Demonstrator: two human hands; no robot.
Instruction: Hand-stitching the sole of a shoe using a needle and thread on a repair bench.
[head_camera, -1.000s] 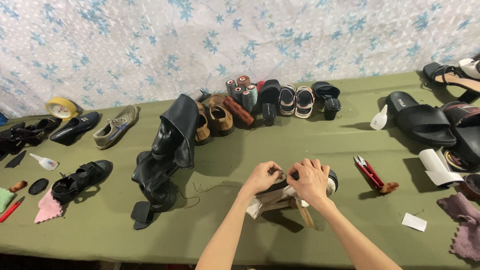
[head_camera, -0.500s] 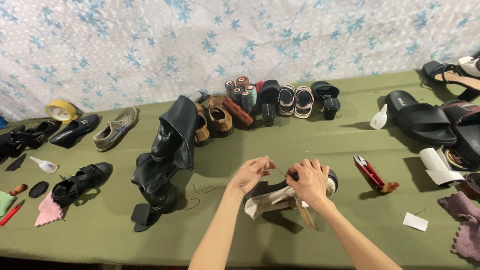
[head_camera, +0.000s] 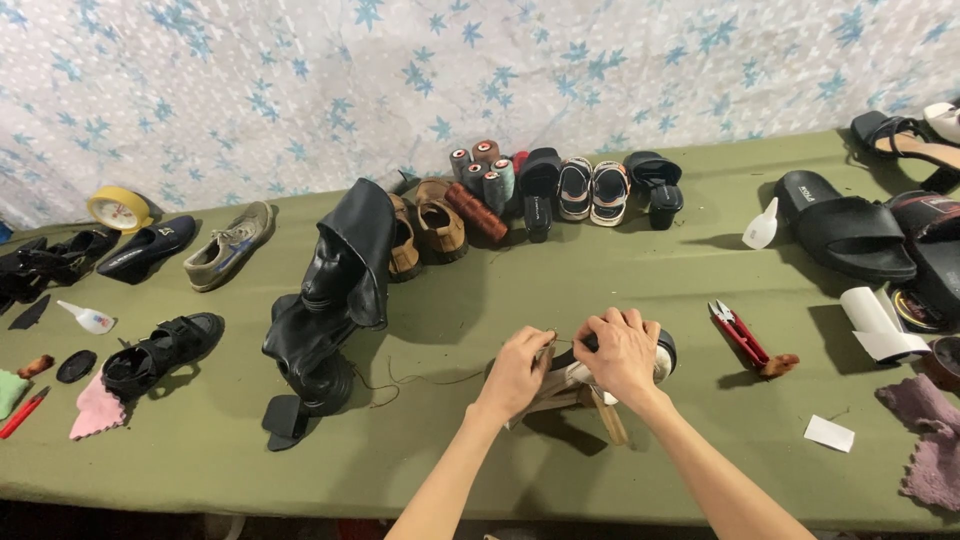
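1. A dark, pale-soled shoe (head_camera: 612, 362) is held on a wooden stand (head_camera: 585, 400) near the front edge of the olive cloth table (head_camera: 640, 290); its long axis runs left to right, but which end is the toe cannot be told.
2. The right hand (head_camera: 622, 352) is clamped over the shoe.
3. The left hand (head_camera: 517, 372) is pinched at the shoe's left end, beside a thin thread (head_camera: 420, 379).
4. Red snips (head_camera: 738, 332) lie to the right.
5. A glossy black boot (head_camera: 330, 295) stands to the left.
6. Cylindrical thread spools (head_camera: 482, 172) are grouped at the wall.

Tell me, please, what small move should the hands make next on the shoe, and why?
Probably pull the thread snug with the left hand. That hand pinches at the shoe, the right hand presses the shoe on the wooden stand, and the thread lies slack on the table.
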